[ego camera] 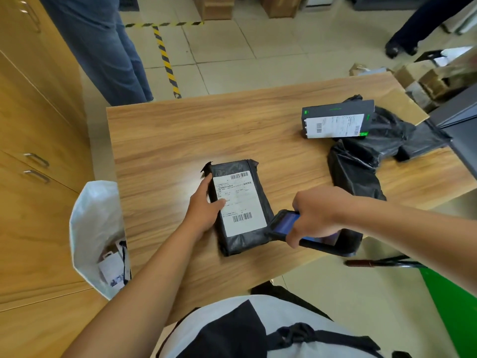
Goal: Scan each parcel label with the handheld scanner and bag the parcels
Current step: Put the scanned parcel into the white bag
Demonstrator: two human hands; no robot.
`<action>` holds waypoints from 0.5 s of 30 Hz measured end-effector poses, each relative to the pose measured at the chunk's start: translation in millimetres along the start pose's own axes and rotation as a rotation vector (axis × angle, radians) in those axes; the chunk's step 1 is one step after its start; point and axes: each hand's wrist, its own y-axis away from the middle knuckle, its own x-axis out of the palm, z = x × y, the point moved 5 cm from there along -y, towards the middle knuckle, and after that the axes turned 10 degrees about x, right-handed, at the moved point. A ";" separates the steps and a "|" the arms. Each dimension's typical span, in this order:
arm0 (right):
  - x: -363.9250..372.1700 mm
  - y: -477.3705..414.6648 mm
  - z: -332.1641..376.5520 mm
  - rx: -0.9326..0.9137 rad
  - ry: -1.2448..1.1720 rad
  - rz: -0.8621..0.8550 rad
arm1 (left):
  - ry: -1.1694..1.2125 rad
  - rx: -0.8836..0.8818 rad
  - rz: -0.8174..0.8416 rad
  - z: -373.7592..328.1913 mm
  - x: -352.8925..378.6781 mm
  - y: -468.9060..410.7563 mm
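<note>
A black plastic-wrapped parcel (240, 208) with a white barcode label lies face up near the middle of the wooden table (167, 140). My left hand (205, 205) grips its left edge, thumb on the label. My right hand (318, 215) holds the dark handheld scanner (284, 224) just right of the parcel, its front end close to the parcel's lower right corner. A dark box parcel (336, 120) with a white label lies at the back right. Another black-wrapped parcel (355, 169) sits in front of it.
A white sack (95, 228) holding labelled parcels hangs open at the table's left edge. Crumpled black plastic (395, 135) lies at the back right. Wooden cabinets (33, 125) stand on the left. Two people's legs and cardboard boxes are on the floor beyond.
</note>
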 end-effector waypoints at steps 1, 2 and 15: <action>1.6 0.4 -1.6 -0.003 -0.001 0.010 | -0.006 -0.015 0.009 -0.9 0.1 -0.3; 3.2 0.4 -3.6 -0.006 -0.003 0.019 | -0.025 -0.026 0.018 -1.9 0.2 -0.7; 5.8 -12.5 -57.7 -0.102 -0.560 0.216 | -0.210 -0.147 0.177 -43.5 15.3 -5.6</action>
